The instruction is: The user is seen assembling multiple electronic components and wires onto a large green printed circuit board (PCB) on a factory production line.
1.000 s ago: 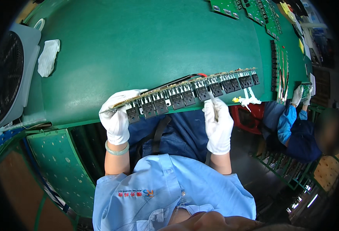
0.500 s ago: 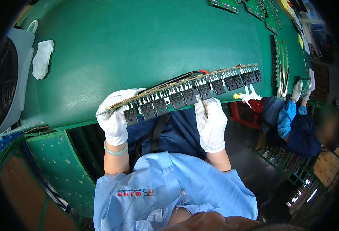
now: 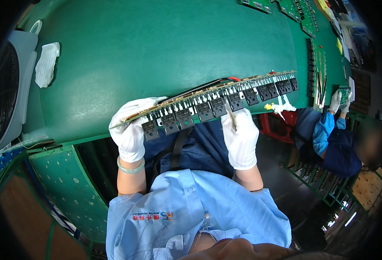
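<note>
A long circuit board (image 3: 191,97) is held edge-up above the near edge of the table, sloping up to the right. A row of black transistors (image 3: 204,111) hangs by metal legs along its near side. Black and red wires (image 3: 199,88) run behind it. In a white glove, my left hand (image 3: 130,130) grips the board's left end. My right hand (image 3: 241,136), gloved too, is closed at the transistors right of the middle. Its fingertips pinch a thin, light-coloured sliver whose kind I cannot make out.
A crumpled white glove (image 3: 47,65) lies at the left near a grey fan (image 3: 13,86). More boards (image 3: 299,13) sit at the far right. White-and-yellow scraps (image 3: 281,106) lie on the table's near edge. A co-worker (image 3: 334,138) handles a small board at the right.
The board and my right hand have shifted slightly right. My right fingertips are now at the gap left of the neighbouring transistor. My left hand keeps its grip.
</note>
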{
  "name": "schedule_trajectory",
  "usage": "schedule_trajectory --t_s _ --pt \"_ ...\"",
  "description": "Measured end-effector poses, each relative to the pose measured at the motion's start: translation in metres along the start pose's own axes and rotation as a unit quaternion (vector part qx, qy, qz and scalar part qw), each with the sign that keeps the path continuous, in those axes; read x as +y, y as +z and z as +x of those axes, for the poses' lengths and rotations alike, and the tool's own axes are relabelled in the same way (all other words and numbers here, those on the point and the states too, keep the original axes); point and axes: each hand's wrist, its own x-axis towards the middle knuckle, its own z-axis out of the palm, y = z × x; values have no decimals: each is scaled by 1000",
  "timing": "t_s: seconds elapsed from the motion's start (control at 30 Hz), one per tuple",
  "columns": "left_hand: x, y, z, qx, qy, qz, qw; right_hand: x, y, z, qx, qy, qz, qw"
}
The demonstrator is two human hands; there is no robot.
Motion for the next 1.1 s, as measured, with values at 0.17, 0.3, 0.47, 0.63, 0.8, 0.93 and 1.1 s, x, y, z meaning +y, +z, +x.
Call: schedule_trajectory --t_s 0.17,0.3,0.47,0.63,0.8,0.93,1.1 --pt "-5 -7 -5 -7 -4 26 1000 2 3 -1 17 18 -3 1000" --pt "-4 -9 -5 -12 -5 18 1000 7 1 -1 12 31 50 998" --pt "0 15 -5 95 -31 -58 993 4 3 1 42 7 95 995" --pt "-12 34 -11 97 16 -67 993 -1 14 -1 52 -23 86 995" --pt "-12 25 -14 97 -8 -60 993 -4 15 1 50 -26 62 996" --pt "-12 29 -9 66 28 -64 995 -8 13 -1 45 -17 37 998" --pt "-17 22 -13 47 28 -76 996 -10 14 -5 24 -13 34 999"
